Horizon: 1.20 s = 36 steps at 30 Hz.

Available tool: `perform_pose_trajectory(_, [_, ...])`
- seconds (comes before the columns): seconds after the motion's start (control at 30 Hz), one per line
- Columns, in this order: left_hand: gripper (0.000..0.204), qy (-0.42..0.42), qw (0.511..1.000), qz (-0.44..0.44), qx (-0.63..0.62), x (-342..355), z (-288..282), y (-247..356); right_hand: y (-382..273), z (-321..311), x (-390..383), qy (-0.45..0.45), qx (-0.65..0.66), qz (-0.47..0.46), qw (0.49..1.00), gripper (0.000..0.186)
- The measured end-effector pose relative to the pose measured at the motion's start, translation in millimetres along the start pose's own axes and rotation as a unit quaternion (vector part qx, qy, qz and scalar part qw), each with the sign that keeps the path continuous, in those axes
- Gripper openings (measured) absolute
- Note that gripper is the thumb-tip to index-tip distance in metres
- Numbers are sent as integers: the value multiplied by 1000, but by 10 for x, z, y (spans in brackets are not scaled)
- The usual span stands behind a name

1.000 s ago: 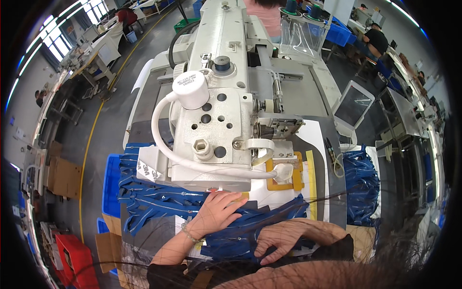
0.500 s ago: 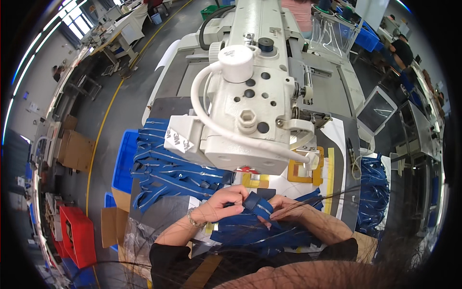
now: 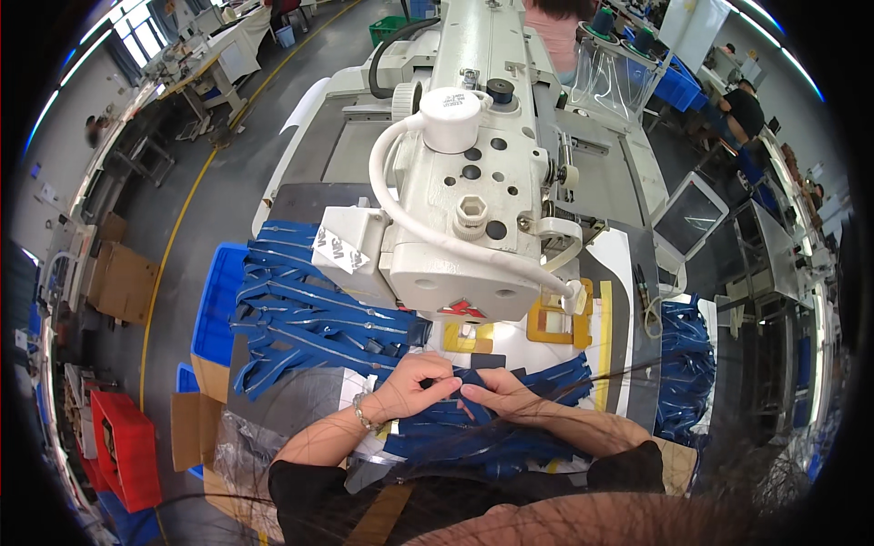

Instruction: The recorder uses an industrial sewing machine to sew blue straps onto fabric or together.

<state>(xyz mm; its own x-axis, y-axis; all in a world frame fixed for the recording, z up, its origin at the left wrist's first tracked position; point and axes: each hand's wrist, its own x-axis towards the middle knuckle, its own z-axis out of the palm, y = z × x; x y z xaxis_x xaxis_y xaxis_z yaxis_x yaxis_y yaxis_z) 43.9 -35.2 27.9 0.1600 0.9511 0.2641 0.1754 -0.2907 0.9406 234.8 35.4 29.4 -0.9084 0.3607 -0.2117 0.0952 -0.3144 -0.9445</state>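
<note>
Below the head of a white industrial sewing machine (image 3: 464, 264), my left hand (image 3: 414, 389) and my right hand (image 3: 496, 396) meet, fingers pinched on a dark blue zipper strip (image 3: 471, 376); its held part is partly hidden by my fingers. Under and around my hands lies a heap of blue zipper strips (image 3: 428, 439), with another pile (image 3: 282, 309) to the left of the machine head. Yellow templates (image 3: 562, 332) sit on a white sheet just beyond my hands.
More blue zippers (image 3: 683, 364) lie at the right, below a tilted screen (image 3: 687, 218). A blue bin (image 3: 216, 296), a cardboard box (image 3: 191, 428) and a red crate (image 3: 123, 450) stand at the left. A co-worker in pink (image 3: 551, 36) is behind the machine; another person (image 3: 739, 114) sits at upper right.
My hands came together from lying apart on the heap and took up a zipper strip. Since half a second ago, their thumbs have drawn closer over it. The view has also shifted.
</note>
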Motion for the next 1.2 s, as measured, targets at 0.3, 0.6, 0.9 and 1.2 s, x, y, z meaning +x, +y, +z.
perform_pose_trajectory(0.3, [36,-12,987,143,70,-23,49,-59,28,33,-134,-112,-185,-86,973,40])
perform_pose_trajectory(0.6, [27,-113,956,216,166,-52,69,106,-167,47,-249,-216,-273,-157,924,45])
perform_pose_trajectory(0.9, [31,-71,935,246,247,-64,-54,110,-176,-340,45,-12,-428,-285,858,24])
perform_pose_trajectory(1.2, [31,-158,918,207,299,-96,42,131,42,-397,177,152,-577,-236,767,43])
